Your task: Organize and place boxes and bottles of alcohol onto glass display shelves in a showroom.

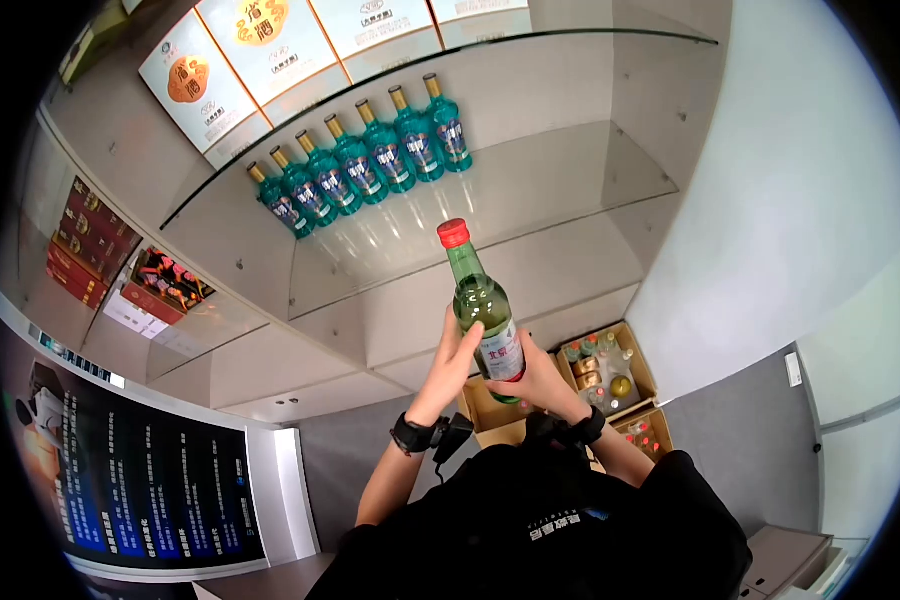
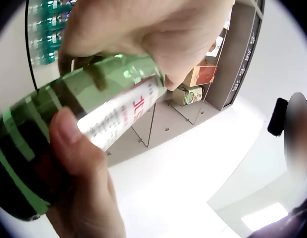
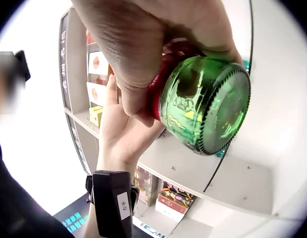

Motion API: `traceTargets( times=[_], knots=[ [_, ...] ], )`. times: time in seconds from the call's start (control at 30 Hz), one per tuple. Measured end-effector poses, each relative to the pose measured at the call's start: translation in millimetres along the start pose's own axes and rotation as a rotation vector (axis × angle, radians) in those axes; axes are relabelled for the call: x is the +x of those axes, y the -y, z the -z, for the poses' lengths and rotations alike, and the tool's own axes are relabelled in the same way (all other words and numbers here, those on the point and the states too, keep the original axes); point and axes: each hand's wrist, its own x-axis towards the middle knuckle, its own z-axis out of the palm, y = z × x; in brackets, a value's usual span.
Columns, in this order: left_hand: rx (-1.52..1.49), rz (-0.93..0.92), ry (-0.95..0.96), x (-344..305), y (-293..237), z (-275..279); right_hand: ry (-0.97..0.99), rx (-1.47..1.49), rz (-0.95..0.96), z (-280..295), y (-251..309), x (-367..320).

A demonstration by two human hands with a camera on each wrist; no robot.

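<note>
Both hands hold a green glass bottle (image 1: 482, 298) with a red cap (image 1: 454, 233) and a white label with red lettering. In the head view it stands tilted, cap toward the shelves. My left hand (image 1: 452, 362) grips the bottle's upper body, its thumb lying near the top of the label. Lower down, my right hand (image 1: 548, 385) grips the bottle near its base, with its thumb across the glass in the left wrist view. The ridged round bottom (image 3: 228, 110) faces outward in the right wrist view.
A row of several teal bottles (image 1: 362, 160) stands on a glass shelf (image 1: 540, 190) ahead. White boxes (image 1: 280, 55) line the shelf above. On the floor, a cardboard box (image 1: 645, 375) holds assorted bottles, beside other cardboard boxes. At left is a dark display panel (image 1: 160, 470).
</note>
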Motion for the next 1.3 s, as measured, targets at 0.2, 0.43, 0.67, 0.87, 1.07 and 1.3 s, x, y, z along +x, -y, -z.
traceTargets(
  times=[0.2,0.43,0.67,0.87,1.07,1.3],
  knots=[
    [0.154,0.008,-0.122,-13,-9,33,-0.088,0.049,-0.034,32,-26,43],
    [0.083,0.291,-0.451,-110,36,94,-0.261,-0.090,0.077,85,-55,127],
    [0.024,0.250,-0.779,-188,57,128,-0.432,-0.193,0.202,111,-85,221],
    [0.017,0.296,-0.938,-225,90,113,-0.451,-0.341,0.133,127,-120,288],
    [0.018,0.320,-0.929,-229,83,91,-0.521,-0.397,0.126,124,-139,310],
    [0.053,0.403,-0.954,-239,79,99,-0.523,-0.460,0.061,122,-139,315]
  ],
)
